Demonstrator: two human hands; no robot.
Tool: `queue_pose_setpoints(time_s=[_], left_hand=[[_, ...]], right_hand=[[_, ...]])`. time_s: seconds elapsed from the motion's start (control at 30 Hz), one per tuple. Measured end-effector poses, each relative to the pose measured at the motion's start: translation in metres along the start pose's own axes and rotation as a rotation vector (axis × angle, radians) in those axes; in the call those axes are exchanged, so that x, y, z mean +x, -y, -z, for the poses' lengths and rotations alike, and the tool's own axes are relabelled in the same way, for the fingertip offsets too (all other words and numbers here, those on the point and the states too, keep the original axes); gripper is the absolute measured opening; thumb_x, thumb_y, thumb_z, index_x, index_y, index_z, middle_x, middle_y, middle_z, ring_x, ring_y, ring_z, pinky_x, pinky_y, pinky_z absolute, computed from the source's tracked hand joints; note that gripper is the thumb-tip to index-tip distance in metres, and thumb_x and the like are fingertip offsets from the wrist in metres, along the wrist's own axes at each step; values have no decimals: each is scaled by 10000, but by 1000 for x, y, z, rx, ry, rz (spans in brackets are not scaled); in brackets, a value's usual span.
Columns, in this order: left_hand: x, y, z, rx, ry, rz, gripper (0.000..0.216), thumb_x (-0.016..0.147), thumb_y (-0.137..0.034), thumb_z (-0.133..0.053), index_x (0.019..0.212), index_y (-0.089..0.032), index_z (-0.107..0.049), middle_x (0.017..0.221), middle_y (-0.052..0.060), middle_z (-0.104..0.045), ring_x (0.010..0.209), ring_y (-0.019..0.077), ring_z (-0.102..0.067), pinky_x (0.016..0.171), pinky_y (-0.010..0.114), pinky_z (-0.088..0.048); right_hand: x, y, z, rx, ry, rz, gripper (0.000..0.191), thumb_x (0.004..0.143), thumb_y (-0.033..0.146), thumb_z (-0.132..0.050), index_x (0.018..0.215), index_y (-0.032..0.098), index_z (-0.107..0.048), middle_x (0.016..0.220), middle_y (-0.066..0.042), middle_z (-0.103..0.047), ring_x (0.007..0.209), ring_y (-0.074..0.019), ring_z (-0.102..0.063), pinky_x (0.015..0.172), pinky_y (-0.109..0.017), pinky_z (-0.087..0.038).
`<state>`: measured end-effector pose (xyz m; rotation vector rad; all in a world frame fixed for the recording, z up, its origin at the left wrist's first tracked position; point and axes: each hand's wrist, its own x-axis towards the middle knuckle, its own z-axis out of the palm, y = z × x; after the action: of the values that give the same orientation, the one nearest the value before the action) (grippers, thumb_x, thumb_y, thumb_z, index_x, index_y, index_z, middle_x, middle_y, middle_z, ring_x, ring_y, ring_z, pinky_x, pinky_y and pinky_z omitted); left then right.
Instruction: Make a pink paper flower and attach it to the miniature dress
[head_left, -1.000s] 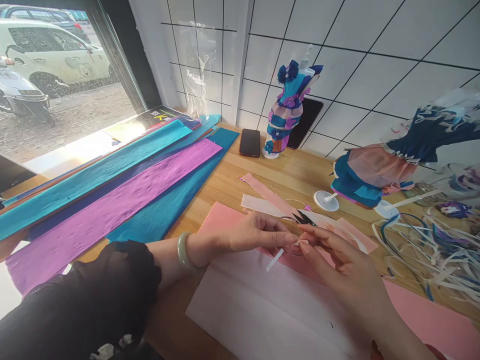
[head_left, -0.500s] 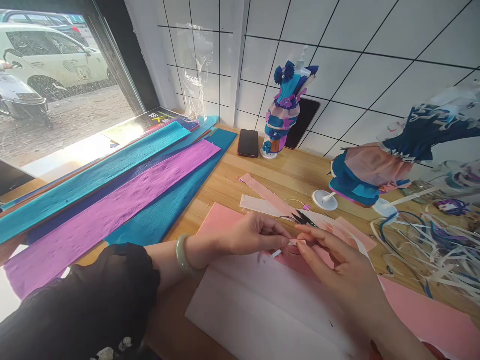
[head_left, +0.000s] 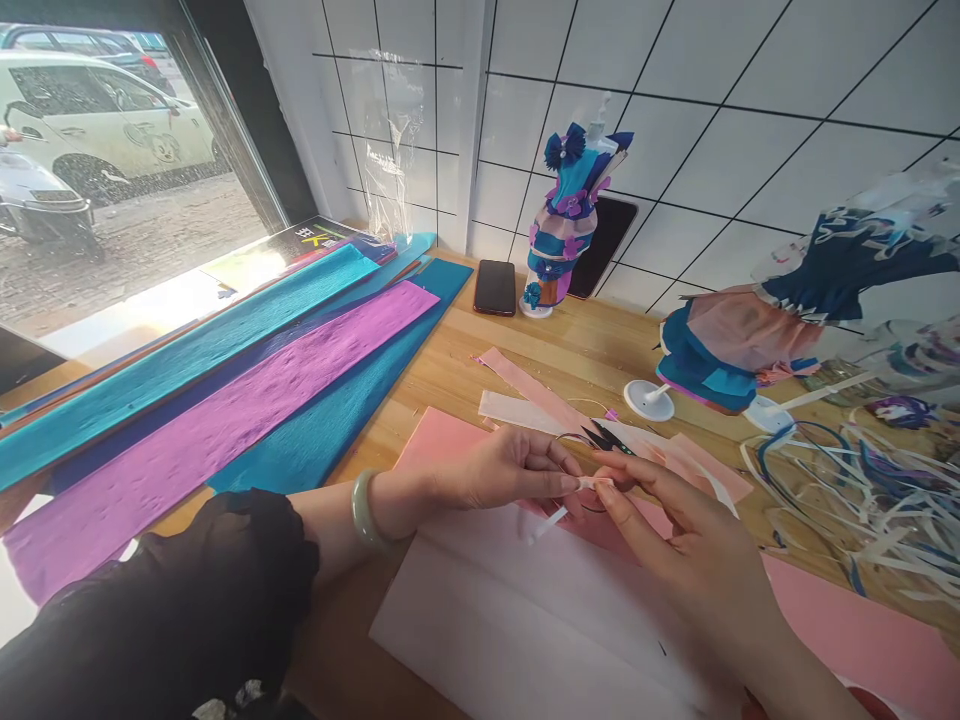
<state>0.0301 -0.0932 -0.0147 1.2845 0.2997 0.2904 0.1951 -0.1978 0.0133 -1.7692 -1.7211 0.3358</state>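
Between my two hands is a small pale pink strip of paper, pinched at both ends. My left hand, with a pale green bangle on its wrist, holds the left end between thumb and forefinger. The other end sits in the fingertips of my right hand. Below my left fingers a narrow white strip sticks out; its upper end is hidden. Both hands hover over a large pale sheet and salmon-pink paper. Small black scissors lie just beyond the fingertips.
Purple crepe paper and teal crepe paper lie at left. A phone is near the wall. Dress forms in paper clothes, one blue and purple, another navy and pink, stand behind. Tangled paper strips lie at right.
The pink strip looks more narrowly pinched between the fingertips. More of the white strip shows below my left hand. Both hands keep nearly the same place.
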Motion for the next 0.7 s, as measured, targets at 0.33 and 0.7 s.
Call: queue_pose_setpoints(time_s=[0.33,0.7], left_hand=[[2,2,3,-48,-80,63,403,731,-413,-632,1012,-142,-527,823,90,-667,697,135,-614,640,263,-470],[-1,-9,-2,-15,-38,65,351,742,-451,-603,900,-138,-592,832,65,-640,738,123,-588,645,238,-448]], right_hand=[[-1,0,-2,-72,-52,54,201,838,340,-483,989,296,-608,916,0,-695,980,-208,-617,774,-333,-508],[-1,0,-4,94,-4,-198,275,807,425,-510,1005,265,-615,1034,-37,-665,991,-216,-596,843,-374,-474]])
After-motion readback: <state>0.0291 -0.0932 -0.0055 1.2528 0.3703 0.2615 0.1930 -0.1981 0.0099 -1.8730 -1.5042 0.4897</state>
